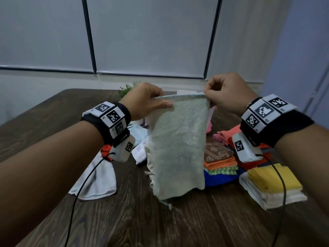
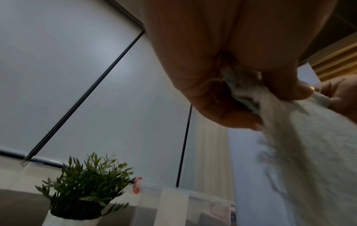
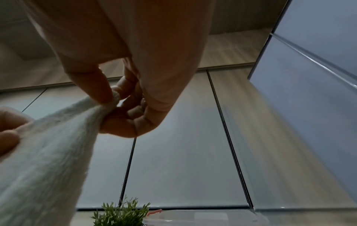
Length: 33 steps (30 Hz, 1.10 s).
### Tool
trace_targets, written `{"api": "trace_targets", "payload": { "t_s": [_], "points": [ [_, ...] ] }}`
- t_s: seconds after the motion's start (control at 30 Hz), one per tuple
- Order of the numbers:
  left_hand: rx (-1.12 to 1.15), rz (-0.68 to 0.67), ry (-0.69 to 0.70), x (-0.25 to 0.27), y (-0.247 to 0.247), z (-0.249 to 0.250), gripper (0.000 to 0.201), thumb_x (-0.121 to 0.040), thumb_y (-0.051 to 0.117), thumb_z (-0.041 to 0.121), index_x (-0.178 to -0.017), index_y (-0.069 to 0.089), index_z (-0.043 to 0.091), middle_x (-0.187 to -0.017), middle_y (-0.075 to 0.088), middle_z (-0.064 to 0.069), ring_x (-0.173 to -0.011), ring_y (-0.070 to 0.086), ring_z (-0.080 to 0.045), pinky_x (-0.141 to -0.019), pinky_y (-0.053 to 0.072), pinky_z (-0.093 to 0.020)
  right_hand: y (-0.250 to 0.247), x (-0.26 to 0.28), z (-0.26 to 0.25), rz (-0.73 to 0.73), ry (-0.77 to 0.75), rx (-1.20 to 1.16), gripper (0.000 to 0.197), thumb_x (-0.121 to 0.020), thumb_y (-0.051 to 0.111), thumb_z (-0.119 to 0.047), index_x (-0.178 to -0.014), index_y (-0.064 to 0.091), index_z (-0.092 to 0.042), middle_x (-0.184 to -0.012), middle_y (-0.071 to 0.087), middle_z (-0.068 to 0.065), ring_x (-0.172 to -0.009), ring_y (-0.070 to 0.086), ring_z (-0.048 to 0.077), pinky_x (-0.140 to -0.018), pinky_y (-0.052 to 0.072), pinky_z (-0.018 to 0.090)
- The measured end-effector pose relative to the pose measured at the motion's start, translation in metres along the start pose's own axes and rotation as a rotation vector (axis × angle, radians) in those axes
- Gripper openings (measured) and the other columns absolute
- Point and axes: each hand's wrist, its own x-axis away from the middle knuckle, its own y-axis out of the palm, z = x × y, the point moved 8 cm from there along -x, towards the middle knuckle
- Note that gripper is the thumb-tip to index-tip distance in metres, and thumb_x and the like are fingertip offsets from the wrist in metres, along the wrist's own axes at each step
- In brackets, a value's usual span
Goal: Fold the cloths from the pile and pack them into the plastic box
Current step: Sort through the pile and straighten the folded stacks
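Up in the air over the table [image 1: 160, 225] hangs a fuzzy, pale cloth [image 1: 178, 145], long side pointing down, bottom frayed. Left hand [image 1: 146, 102] and right hand [image 1: 227, 93] each pinch a top corner.

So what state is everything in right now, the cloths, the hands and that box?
Pale green terry cloth: held up by its top corners, hanging open, unfolded.
Left hand: pinches the top left corner.
Right hand: pinches the top right corner.
Yellow folded cloth: folded, on top of a white one.
Orange folded cloth: folded, in a stack.
White crumpled towel: unfolded, lying on the table.
Clear plastic box: standing beyond the cloths; contents cannot be told.
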Motion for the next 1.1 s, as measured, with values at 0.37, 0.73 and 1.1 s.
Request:
{"api": "trace_targets", "payload": {
  "t_s": [0.37, 0.73, 1.1],
  "points": [
    [0.011, 0.295, -0.017, -0.030, -0.035, -0.011, 0.015, -0.079, 0.080, 0.023, -0.093, 0.078, 0.021, -0.080, 0.071, 0.008, -0.072, 0.063, 0.000, -0.065, 0.046, -0.012, -0.009, -0.024, -0.001, 0.213, 0.077, -0.043, 0.017, -0.091, 0.057, 0.004, -0.093, 0.068, -0.008, -0.082, 0.071, 0.011, -0.060, 0.073, 0.019, -0.062, 0.062, 0.033],
    [0.139, 0.270, 0.057, -0.021, -0.047, 0.022, 0.010, -0.084, 0.075, 0.028, -0.087, 0.073, 0.019, -0.076, 0.069, 0.006, -0.067, 0.060, 0.001, -0.063, 0.050, -0.022, -0.024, -0.001, -0.027, 0.352, -0.004, 0.023, 0.016, -0.086, 0.055, -0.006, -0.080, 0.064, -0.017, -0.074, 0.066, 0.003, -0.062, 0.066, 0.018, -0.057, 0.050, 0.025],
    [0.003, -1.004, -0.110, 0.126, 0.125, 0.017, 0.013, -0.076, 0.083, 0.029, -0.075, 0.071, 0.028, -0.059, 0.064, 0.010, -0.055, 0.054, -0.008, -0.060, 0.045, -0.024, 0.097, 0.151, 0.043, -0.627, 0.208, 0.165, 0.026, -0.078, 0.058, -0.005, -0.063, 0.068, -0.024, -0.054, 0.063, -0.010, -0.055, 0.058, 0.008, -0.061, 0.052, 0.030]
  ]
}}
